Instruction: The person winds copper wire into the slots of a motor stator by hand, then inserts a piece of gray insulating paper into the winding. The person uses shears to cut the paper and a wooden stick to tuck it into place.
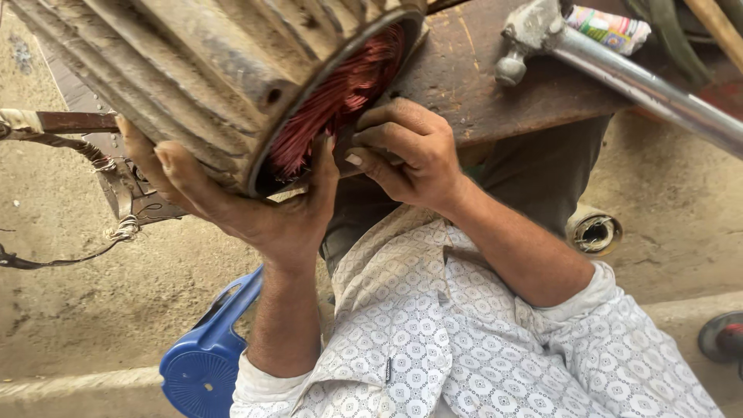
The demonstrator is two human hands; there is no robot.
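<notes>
A big ribbed, dusty grey motor housing (178, 70) lies tilted with its open end toward me, and reddish copper windings (340, 93) fill the inside. My left hand (255, 205) cups the housing from below at its rim, thumb up against the edge. At the same rim, my right hand (410, 155) has its fingers curled and pinches a small dark piece (344, 145) against the windings. What that piece is cannot be made out.
The housing rests by a worn wooden bench top (495, 93). A hammer with a metal handle (619, 66) and a small colourful packet (611, 27) lie at the top right. A blue plastic stool (205, 356), a short pipe end (593, 231) and rusty wire (85, 147) are on the dirt floor.
</notes>
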